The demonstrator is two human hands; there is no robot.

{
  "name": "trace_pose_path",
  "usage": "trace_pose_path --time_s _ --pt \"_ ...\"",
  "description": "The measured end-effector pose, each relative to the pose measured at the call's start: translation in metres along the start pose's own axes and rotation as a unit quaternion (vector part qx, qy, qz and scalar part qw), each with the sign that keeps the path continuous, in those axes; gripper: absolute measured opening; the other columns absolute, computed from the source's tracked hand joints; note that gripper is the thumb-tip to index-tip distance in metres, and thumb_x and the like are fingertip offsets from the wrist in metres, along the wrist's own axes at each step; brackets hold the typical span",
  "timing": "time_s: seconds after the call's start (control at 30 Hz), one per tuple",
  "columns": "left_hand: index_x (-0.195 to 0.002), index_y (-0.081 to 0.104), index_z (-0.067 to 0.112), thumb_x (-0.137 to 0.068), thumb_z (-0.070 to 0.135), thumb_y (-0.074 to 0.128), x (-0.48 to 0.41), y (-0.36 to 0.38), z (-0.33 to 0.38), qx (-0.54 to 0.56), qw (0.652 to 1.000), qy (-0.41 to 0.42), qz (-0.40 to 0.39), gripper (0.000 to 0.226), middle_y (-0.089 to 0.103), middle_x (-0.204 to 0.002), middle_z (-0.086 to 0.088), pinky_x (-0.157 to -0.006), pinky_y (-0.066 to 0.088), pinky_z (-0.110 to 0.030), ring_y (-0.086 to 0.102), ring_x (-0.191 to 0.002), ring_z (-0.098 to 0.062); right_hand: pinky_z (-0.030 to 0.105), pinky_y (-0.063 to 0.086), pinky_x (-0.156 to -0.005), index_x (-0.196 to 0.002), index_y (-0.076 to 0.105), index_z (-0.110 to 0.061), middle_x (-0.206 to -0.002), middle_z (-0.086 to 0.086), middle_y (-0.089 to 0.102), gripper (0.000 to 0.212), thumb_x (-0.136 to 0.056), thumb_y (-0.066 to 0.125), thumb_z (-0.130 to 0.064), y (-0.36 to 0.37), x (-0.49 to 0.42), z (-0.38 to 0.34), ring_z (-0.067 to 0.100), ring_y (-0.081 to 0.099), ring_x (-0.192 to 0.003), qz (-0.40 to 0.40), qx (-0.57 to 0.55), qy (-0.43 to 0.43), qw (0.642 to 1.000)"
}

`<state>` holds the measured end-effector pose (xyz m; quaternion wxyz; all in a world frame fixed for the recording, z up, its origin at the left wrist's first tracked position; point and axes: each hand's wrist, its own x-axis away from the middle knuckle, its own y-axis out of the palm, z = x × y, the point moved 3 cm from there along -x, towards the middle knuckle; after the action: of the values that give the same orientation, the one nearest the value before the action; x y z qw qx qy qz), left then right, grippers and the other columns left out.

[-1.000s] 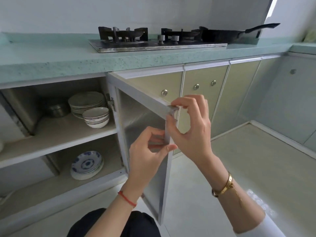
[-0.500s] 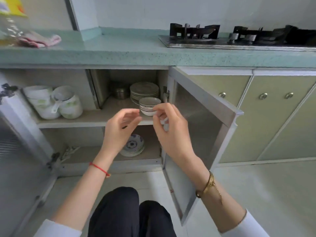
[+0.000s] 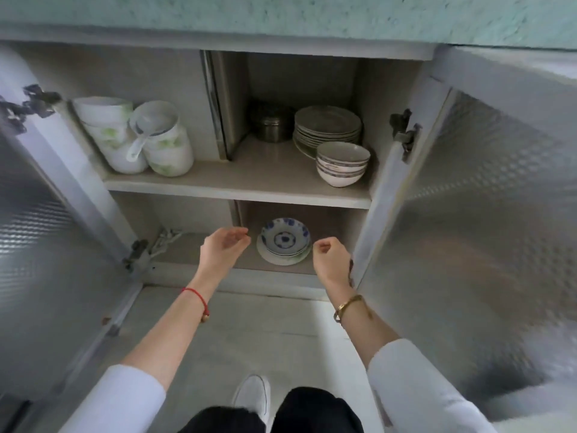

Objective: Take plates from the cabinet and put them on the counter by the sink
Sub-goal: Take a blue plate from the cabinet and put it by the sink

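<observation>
The cabinet stands open with two shelves. On the bottom shelf lies a small stack of blue-and-white patterned plates (image 3: 284, 242). My left hand (image 3: 220, 250) hovers just left of that stack, fingers curved and apart, holding nothing. My right hand (image 3: 331, 256) is just right of the stack, fingers loosely curled, also empty. Neither hand touches the plates. On the upper shelf (image 3: 237, 182) a taller stack of grey plates (image 3: 327, 126) sits at the back right, with stacked bowls (image 3: 342, 164) in front of it.
White mugs and a jar with a ladle (image 3: 137, 135) fill the upper shelf's left side; a metal tin (image 3: 271, 126) stands at the back. Both cabinet doors (image 3: 487, 214) swing wide open at left and right. The green counter edge (image 3: 281, 17) overhangs above.
The view has dropped and moved closer to the cabinet. Both hands have left the right door and lowered from the upper shelf level to either side of the patterned plates on the bottom shelf.
</observation>
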<state>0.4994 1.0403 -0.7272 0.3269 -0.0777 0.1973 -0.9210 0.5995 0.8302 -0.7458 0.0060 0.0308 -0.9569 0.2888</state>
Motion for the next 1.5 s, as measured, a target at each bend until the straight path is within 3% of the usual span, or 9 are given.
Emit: trace_pose_path --time_s 0.2,0.37,0.43,0.5,0.67,0.8,0.93,1.17,1.5 --pt "-0.114 0.071 0.021 -0.086 0.023 0.072 -0.075 0.039 -0.081 -0.039 0.997 -0.062 -0.037 0.028 0.071 -0.102 -0.001 -0.092 0.051 -0.029 0.067 -0.096 -0.02 0.024 0.042 -0.078 -0.109 0.069 -0.008 -0.111 0.011 0.071 0.023 -0.094 0.059 -0.022 0.066 -0.072 0.049 0.026 0.065 -0.101 -0.037 0.034 0.048 0.998" --pt "-0.111 0.071 0.02 -0.088 0.021 0.063 -0.143 0.073 -0.13 -0.076 0.993 -0.077 -0.056 0.024 0.074 -0.107 -0.008 -0.079 0.047 -0.026 0.069 -0.099 -0.024 0.025 0.043 -0.079 -0.113 0.07 -0.01 -0.115 0.013 0.071 0.025 -0.094 0.058 -0.022 0.11 -0.127 0.082 0.031 0.064 -0.109 -0.06 0.076 0.06 0.994" --pt "-0.114 0.069 0.013 -0.09 0.019 0.064 -0.172 0.088 -0.146 -0.039 0.992 -0.099 -0.067 0.025 0.073 -0.109 -0.014 -0.087 0.055 -0.035 0.069 -0.104 -0.032 0.024 0.042 -0.078 -0.112 0.071 -0.009 -0.115 0.015 0.071 0.025 -0.093 0.059 -0.021 0.126 -0.148 0.092 0.031 0.064 -0.109 -0.059 0.071 0.065 0.994" --pt "-0.121 0.064 0.005 -0.092 0.014 0.065 -0.195 0.106 -0.158 0.005 0.99 -0.119 -0.079 0.03 0.068 -0.115 -0.016 -0.098 0.053 -0.049 0.064 -0.113 -0.035 0.025 0.042 -0.077 -0.111 0.071 -0.007 -0.116 0.016 0.071 0.026 -0.094 0.058 -0.023 0.14 -0.168 0.102 0.032 0.064 -0.11 -0.062 0.076 0.066 0.993" --pt "-0.141 0.048 0.005 -0.092 0.016 0.066 -0.23 0.143 -0.183 0.04 0.981 -0.162 -0.1 0.053 0.055 -0.139 -0.015 -0.108 0.045 -0.045 0.053 -0.128 -0.031 0.032 0.045 -0.078 -0.105 0.073 -0.001 -0.111 0.019 0.072 0.029 -0.093 0.061 -0.025 0.167 -0.204 0.126 0.035 0.064 -0.107 -0.081 0.054 0.08 0.992" --pt "-0.115 0.063 0.009 -0.09 0.016 0.069 -0.239 0.16 -0.197 -0.015 0.983 -0.139 -0.12 0.027 0.06 -0.109 -0.002 -0.093 0.048 -0.035 0.052 -0.106 -0.017 0.041 0.049 -0.092 -0.114 0.064 0.006 -0.118 0.023 0.067 0.035 -0.091 0.065 -0.021 0.182 -0.217 0.137 0.038 0.061 -0.113 -0.078 0.056 0.085 0.992" --pt "-0.127 0.064 0.011 -0.079 0.016 0.079 -0.243 0.168 -0.204 -0.064 0.982 -0.109 -0.14 0.05 0.067 -0.121 -0.005 -0.091 0.05 -0.033 0.06 -0.11 -0.021 0.042 0.049 -0.09 -0.118 0.057 0.008 -0.119 0.026 0.065 0.04 -0.085 0.07 -0.012 0.192 -0.223 0.139 0.04 0.06 -0.112 -0.085 0.088 0.063 0.99" --pt "-0.114 0.074 0.016 -0.074 0.01 0.078 -0.239 0.174 -0.198 -0.102 0.987 -0.049 -0.114 0.04 0.076 -0.109 -0.007 -0.081 0.052 -0.026 0.068 -0.105 -0.021 0.02 0.033 -0.069 -0.115 0.056 0.001 -0.115 0.02 0.067 0.029 -0.087 0.06 -0.008 0.2 -0.221 0.142 0.035 0.063 -0.107 -0.046 0.145 0.013 0.988" --pt "-0.111 0.075 0.023 -0.072 -0.002 0.076 -0.21 0.164 -0.197 0.062 0.992 -0.08 -0.075 0.047 0.074 -0.099 0.007 -0.067 0.048 -0.009 0.066 -0.099 -0.011 0.023 0.038 -0.069 -0.11 0.06 -0.002 -0.107 0.016 0.07 0.022 -0.088 0.058 -0.005 0.188 -0.204 0.138 0.032 0.065 -0.102 -0.026 0.107 0.005 0.994"
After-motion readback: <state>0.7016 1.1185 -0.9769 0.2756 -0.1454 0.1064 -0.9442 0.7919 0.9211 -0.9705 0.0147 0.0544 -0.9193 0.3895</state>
